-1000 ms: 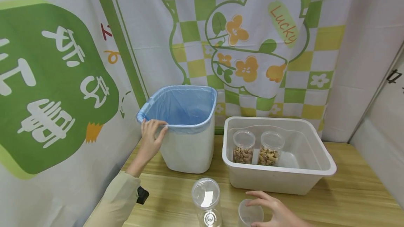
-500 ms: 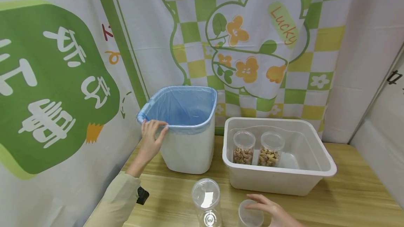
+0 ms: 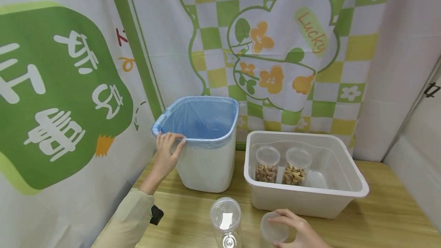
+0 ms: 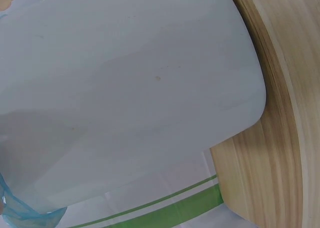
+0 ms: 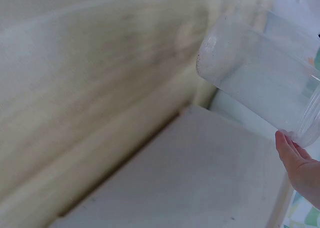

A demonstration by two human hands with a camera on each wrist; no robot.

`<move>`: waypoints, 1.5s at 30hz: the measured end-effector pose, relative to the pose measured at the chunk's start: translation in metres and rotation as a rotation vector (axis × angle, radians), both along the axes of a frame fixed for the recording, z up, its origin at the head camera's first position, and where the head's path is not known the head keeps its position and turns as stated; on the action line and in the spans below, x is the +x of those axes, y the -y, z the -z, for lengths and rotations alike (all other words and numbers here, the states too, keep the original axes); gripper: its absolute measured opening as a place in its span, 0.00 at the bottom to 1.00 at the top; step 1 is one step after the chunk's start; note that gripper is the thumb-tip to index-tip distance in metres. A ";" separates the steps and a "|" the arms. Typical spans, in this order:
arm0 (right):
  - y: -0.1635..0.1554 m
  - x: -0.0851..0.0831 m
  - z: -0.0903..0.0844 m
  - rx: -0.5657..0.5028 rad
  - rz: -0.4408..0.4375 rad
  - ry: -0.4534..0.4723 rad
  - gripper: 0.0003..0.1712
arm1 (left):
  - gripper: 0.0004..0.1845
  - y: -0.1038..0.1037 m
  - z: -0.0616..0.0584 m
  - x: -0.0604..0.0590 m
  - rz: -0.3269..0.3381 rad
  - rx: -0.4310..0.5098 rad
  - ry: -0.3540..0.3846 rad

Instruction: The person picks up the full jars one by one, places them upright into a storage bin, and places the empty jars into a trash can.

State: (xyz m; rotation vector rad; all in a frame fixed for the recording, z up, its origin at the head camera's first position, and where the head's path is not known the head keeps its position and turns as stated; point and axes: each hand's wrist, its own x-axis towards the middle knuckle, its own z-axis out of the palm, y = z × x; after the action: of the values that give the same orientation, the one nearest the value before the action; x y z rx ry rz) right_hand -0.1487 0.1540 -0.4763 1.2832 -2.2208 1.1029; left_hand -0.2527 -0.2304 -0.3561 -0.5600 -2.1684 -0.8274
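At the white trash can (image 3: 206,169), my left hand (image 3: 166,158) grips the front-left rim, where a blue bag (image 3: 210,119) is folded over. That hand is almost out of the left wrist view, which mostly shows the can's side. My right hand (image 3: 299,230) holds a clear plastic jar (image 3: 274,228) by its top, thumb and fingers at opposite sides of the lid. The right wrist view shows this jar see-through with nothing visible inside, and fingertips (image 5: 282,140) at its lid edge. Left of it stands another clear lidded jar (image 3: 225,217).
A white plastic tub (image 3: 293,200) sits to the right of the can. Inside its left half stand two lidded jars of nuts, one of reddish-brown nuts (image 3: 266,173) and one of cashews (image 3: 294,174). Printed curtains (image 3: 213,41) enclose the wooden table (image 3: 182,209).
My right hand has closed its fingers around the jar's top, and the jar has risen slightly in the head view. The left hand stays at the can's rim. The view tilts a little.
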 end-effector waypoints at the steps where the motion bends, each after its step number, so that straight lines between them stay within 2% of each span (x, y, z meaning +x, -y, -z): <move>1: 0.000 0.000 -0.003 -0.005 0.024 -0.010 0.31 | 0.05 0.000 0.000 0.000 0.000 0.003 0.001; 11: -0.001 -0.010 -0.045 -0.065 0.105 -0.131 0.31 | 0.05 -0.001 0.000 0.000 0.006 0.008 0.003; 21: -0.003 -0.022 -0.088 -0.092 0.183 -0.105 0.33 | 0.05 -0.001 0.001 -0.001 0.021 0.016 -0.002; 26: -0.002 -0.025 -0.108 -0.117 0.163 -0.045 0.31 | 0.05 0.000 0.001 -0.002 0.012 0.012 -0.009; 32: 0.000 -0.032 -0.121 -0.118 0.168 -0.003 0.29 | 0.05 -0.001 0.002 -0.003 0.009 0.015 -0.025; 39: 0.009 -0.042 -0.139 -0.234 0.146 0.064 0.27 | 0.05 -0.002 0.001 -0.002 0.012 0.020 -0.039; 45: 0.015 -0.049 -0.155 -0.229 0.231 0.179 0.23 | 0.05 -0.002 0.001 -0.002 0.019 0.020 -0.043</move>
State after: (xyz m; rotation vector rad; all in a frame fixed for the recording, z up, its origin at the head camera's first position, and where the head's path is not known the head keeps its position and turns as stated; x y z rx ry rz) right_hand -0.1976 0.1389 -0.3211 0.8415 -2.2193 1.3772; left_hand -0.2546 -0.2285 -0.3569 -0.5841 -2.1171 -0.8389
